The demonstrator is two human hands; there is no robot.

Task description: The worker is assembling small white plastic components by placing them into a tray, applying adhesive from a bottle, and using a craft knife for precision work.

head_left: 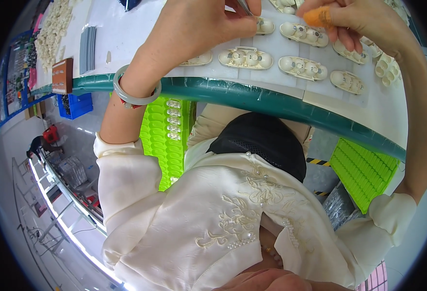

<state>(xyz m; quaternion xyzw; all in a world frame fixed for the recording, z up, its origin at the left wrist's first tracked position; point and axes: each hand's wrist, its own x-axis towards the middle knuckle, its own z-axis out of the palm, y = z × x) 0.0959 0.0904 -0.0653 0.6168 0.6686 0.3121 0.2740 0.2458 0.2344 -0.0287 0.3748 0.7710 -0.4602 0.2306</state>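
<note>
At the top of the view, my left hand [218,22] pinches a thin metal tool [245,7], perhaps tweezers; its far end runs out of the picture. Under its fingertips lies a cream oval part with two round domes [266,25]. My right hand [356,22] hovers over the rows with an orange finger cover [317,17] on one finger. Its fingers are curled and close together; what they hold, if anything, is hidden. Similar cream oval parts [246,58] stand in rows on a white sheet, one close below the right fingers [303,34].
The table has a rounded green edge [237,94]. A brown block [62,76], grey strips [87,50] and a heap of small cream pieces [53,29] lie left. Below are a blue bin [75,105] and bright green trays [162,140], one at right [363,172].
</note>
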